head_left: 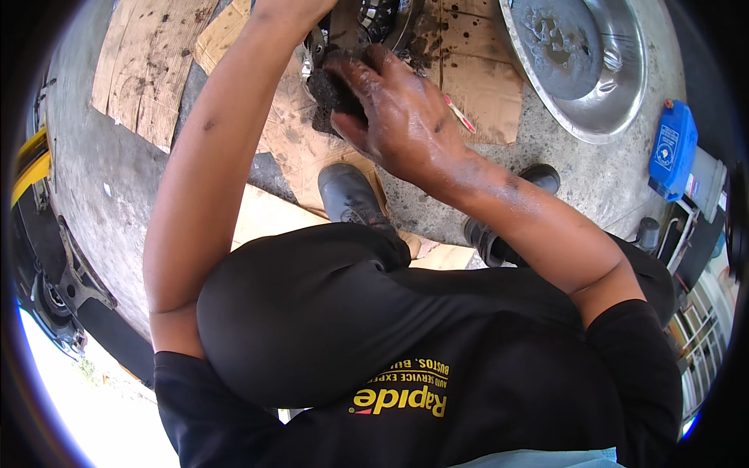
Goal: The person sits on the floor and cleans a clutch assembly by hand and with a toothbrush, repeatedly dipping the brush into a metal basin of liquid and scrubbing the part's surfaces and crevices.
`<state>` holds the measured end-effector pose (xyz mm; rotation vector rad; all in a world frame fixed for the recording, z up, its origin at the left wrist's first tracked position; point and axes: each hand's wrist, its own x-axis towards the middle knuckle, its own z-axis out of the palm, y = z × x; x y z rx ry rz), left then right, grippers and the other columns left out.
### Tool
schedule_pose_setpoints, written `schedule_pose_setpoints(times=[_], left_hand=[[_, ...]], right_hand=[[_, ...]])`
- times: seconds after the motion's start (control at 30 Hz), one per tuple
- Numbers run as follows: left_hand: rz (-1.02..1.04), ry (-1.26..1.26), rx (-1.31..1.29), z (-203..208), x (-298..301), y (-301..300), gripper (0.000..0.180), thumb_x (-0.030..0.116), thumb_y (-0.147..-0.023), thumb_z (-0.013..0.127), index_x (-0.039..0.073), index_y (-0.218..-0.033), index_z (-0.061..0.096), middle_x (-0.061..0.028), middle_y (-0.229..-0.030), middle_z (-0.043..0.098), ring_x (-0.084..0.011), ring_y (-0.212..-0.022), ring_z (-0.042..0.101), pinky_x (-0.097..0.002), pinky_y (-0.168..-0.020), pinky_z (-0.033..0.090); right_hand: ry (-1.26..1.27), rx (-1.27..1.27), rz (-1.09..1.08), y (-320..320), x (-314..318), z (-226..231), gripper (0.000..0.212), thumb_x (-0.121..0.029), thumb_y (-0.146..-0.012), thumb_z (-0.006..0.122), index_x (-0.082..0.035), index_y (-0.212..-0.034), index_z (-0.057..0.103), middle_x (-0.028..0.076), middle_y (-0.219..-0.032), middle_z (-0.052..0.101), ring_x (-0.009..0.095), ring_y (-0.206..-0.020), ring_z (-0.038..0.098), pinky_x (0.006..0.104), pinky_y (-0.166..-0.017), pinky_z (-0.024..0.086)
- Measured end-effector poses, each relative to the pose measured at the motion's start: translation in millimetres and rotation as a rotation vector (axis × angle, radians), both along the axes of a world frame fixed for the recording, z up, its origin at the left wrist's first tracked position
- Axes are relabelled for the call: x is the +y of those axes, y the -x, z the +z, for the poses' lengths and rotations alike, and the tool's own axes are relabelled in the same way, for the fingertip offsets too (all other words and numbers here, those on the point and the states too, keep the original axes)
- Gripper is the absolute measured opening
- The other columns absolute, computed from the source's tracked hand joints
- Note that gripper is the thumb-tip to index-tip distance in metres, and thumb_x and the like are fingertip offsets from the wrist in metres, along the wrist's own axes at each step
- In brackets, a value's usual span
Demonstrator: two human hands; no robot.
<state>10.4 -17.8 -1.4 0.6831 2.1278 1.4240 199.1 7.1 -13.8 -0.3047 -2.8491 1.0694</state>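
Observation:
My right hand (406, 117), wet with suds, curls round a dark, grimy, sponge-like pad (334, 92), its thumb and fingers on either side. The pad is right beside a dark metal part (315, 47) with shiny edges, which lies on the cardboard and runs past the top edge. At that edge my left hand (300, 8) reaches toward the same part; its fingers are cut off from view. Past my right hand's knuckles a thin red and white stick-like item (459, 114) rests on the floor.
A large metal basin (622, 86) with grey sudsy water stands at the far right. Beyond it are a blue jug (672, 148) and a grey container (706, 183). Stained cardboard sheets (144, 70) cover part of the concrete floor. My boots (347, 191) are close below the hands.

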Motion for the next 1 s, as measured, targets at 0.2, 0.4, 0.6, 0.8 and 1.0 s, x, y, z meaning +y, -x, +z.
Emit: schedule_pose_setpoints(times=[0.2,0.4,0.6,0.8,1.0], left_hand=[[-0.022,-0.277,-0.140,-21,13,-2,0.032,0.011,-0.090,0.058,-0.001,-0.118,0.068,-0.0046,-0.099,0.070,-0.0136,-0.086,0.063,-0.0272,-0.078,0.050],[0.031,-0.163,-0.126,-13,-5,-7,0.032,0.010,-0.089,0.057,-0.001,-0.117,0.067,-0.0047,-0.100,0.070,-0.0121,-0.087,0.063,-0.0267,-0.079,0.050],[0.059,-0.105,-0.124,-30,-20,19,0.038,0.015,-0.092,0.067,-0.001,-0.127,0.067,-0.0077,-0.118,0.070,-0.0158,-0.108,0.063,-0.0262,-0.098,0.045],[0.123,-0.079,-0.139,-31,-25,25,0.039,0.016,-0.091,0.068,-0.001,-0.126,0.066,-0.0083,-0.118,0.070,-0.0171,-0.107,0.064,-0.0274,-0.097,0.046],[0.147,-0.075,-0.140,-26,-22,22,0.036,0.016,-0.094,0.064,-0.002,-0.124,0.067,-0.0090,-0.115,0.070,-0.0165,-0.103,0.064,-0.0281,-0.095,0.047]], right_hand=[[0.022,0.049,-0.001,-22,-24,-67,0.071,-0.020,-0.083,0.074,-0.030,-0.148,0.046,0.026,-0.121,0.056,0.038,-0.090,0.067,0.0441,-0.074,0.059],[-0.246,0.086,0.306,-45,5,-128,0.068,-0.025,-0.087,0.069,-0.048,-0.146,0.044,0.023,-0.129,0.053,0.032,-0.093,0.068,0.0403,-0.080,0.058],[-0.201,-0.311,0.284,-40,48,-171,0.055,-0.027,-0.096,0.054,-0.044,-0.147,0.043,0.017,-0.133,0.052,0.029,-0.101,0.067,0.0371,-0.085,0.058],[-0.003,-0.067,-0.092,-52,57,-169,0.048,-0.023,-0.091,0.062,-0.010,-0.136,0.052,0.013,-0.114,0.062,0.023,-0.092,0.069,0.0340,-0.076,0.060],[1.401,-0.424,-0.790,-16,-15,-152,0.039,-0.019,-0.095,0.055,0.010,-0.121,0.048,0.022,-0.088,0.067,0.023,-0.061,0.070,0.0332,-0.057,0.058]])
